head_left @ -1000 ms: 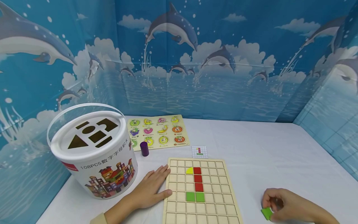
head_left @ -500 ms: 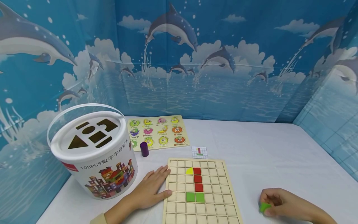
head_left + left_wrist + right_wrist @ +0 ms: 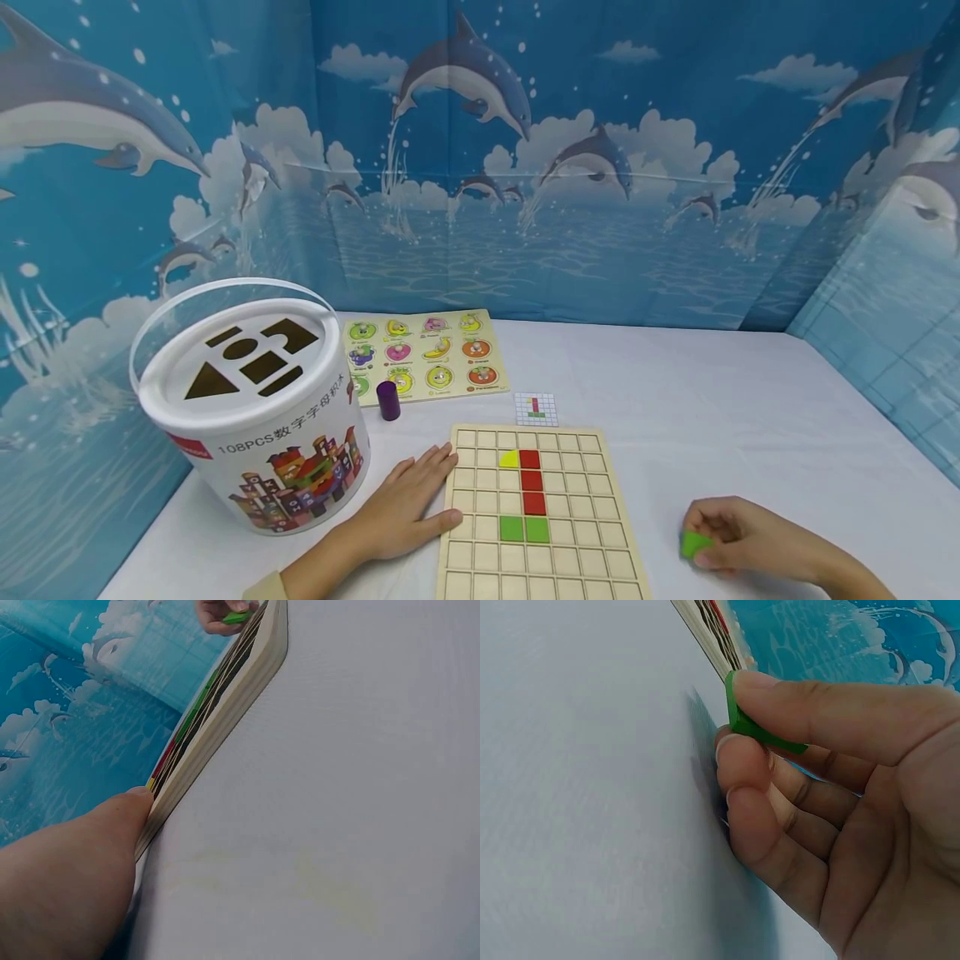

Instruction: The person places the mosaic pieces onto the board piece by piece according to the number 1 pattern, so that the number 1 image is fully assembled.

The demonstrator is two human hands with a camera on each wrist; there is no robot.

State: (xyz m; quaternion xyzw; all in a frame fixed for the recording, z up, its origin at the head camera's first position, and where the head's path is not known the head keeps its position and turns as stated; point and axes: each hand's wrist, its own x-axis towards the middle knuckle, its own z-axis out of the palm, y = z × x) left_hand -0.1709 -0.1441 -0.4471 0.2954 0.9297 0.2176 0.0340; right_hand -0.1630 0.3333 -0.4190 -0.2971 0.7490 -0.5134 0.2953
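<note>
Between thumb and fingers, my right hand (image 3: 757, 537) pinches a green square tile (image 3: 695, 544), to the right of the wooden grid board (image 3: 573, 550). In the right wrist view the same green tile (image 3: 759, 729) shows edge-on under the thumb. My left hand (image 3: 408, 512) rests with straight fingers along the board's left edge, its fingertips and thumb touching the rim. Set in the board are a yellow quarter-round tile (image 3: 510, 459), a column of red tiles (image 3: 532, 481) and two green tiles (image 3: 524, 529) side by side. A small pattern card (image 3: 536, 409) lies just behind the board.
At the left stands a white bucket (image 3: 255, 450) with shaped holes in its lid and a raised handle. A fruit knob puzzle (image 3: 431, 354) lies behind, with a purple cylinder (image 3: 387, 401) upright before it. A dolphin-print curtain (image 3: 480, 208) encloses the white tabletop (image 3: 675, 400).
My right hand has moved left toward the board with the green tile, which has turned within its fingers. The left hand has stayed at the board's edge.
</note>
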